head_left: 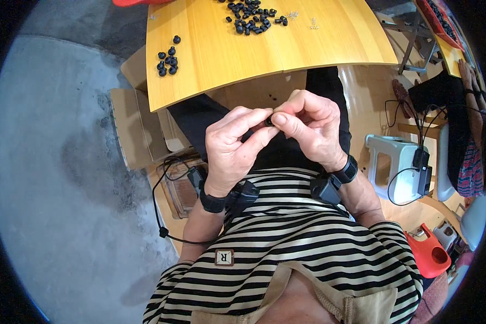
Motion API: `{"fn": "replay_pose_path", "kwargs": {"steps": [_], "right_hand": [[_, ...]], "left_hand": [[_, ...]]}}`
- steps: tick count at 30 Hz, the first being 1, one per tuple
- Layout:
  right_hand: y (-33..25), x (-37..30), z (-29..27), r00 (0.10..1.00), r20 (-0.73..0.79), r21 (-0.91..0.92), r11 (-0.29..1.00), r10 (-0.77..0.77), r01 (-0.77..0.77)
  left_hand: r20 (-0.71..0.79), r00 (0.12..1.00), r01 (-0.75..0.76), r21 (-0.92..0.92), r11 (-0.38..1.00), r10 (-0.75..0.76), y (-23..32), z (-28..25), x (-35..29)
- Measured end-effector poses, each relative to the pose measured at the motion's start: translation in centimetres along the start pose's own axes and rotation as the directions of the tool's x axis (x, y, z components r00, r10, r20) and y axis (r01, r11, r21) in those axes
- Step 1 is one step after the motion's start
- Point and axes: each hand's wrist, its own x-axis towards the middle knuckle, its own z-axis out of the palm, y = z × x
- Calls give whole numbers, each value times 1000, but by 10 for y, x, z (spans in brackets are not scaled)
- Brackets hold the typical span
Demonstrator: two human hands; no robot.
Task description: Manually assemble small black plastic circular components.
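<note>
Above my lap, just off the table's near edge, my left hand (237,137) and my right hand (310,124) meet fingertip to fingertip. Between them they pinch a small black plastic part (269,121), mostly covered by the fingers, so its full shape is hidden. On the wooden table (216,48), a pile of small black plastic parts (251,21) lies at the far middle. A smaller group of rounded black parts (170,60) sits at the table's left. Tiny clear or silvery pieces (293,15) are scattered to the right of the pile.
An open cardboard box (140,127) stands below the table's left side. To the right are a white plastic stool (389,167) with cables and a red plastic container (429,251). A red tray (443,24) of dark parts and another person's arm (472,102) show at far right.
</note>
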Motion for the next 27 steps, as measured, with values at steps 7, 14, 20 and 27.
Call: {"fn": "replay_pose_path", "kwargs": {"steps": [7,14,20,27], "right_hand": [[-4,-3,2,999,-22,69,997,41,-39],[-11,3,-4,985,109,-67,988,-132,140],[-9,3,-5,992,109,72,996,-69,61],[-10,-2,-8,995,98,190,981,29,-48]], "left_hand": [[-33,990,-137,79,987,140,2,2,0],[76,997,24,-172,985,-11,0,-9,0],[-15,994,-112,20,994,112,5,-8,2],[-51,983,-170,98,981,176,6,-4,2]]}}
